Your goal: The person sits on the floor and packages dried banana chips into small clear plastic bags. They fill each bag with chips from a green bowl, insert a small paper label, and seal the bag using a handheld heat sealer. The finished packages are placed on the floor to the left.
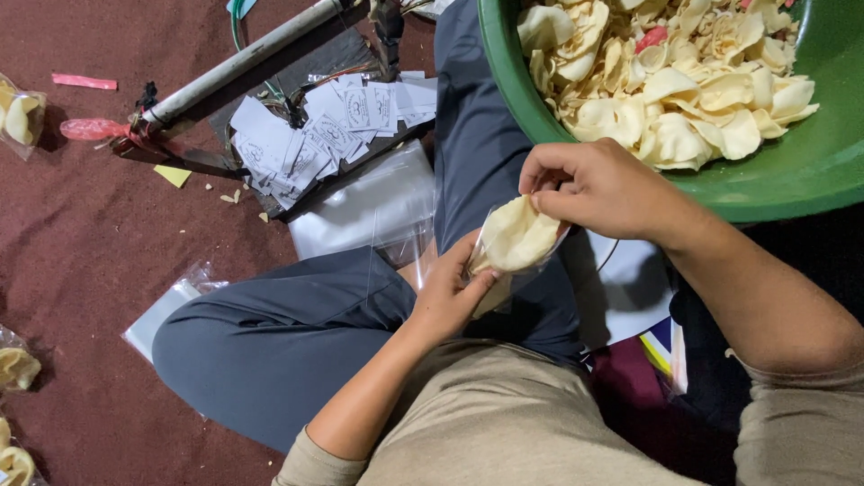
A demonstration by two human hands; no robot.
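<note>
Crackers (515, 236) fill bag (504, 270) pinched between left hand (450, 292) and right hand (589, 184).

Just one camera here, strapped to the person's head and aimed almost straight down into their lap. It's close in: the folded legs in grey trousers (297, 333) fill the middle of the frame, with both forearms coming up from the bottom edge. The left hand (450, 292) and right hand (598, 189) sit near the centre, so the view is pretty much locked on them. The green basin (810, 171) gets cut off at the top right corner, and the reddish-brown floor (81, 234) runs off the left side. No second view, so nothing overlaps.
</note>
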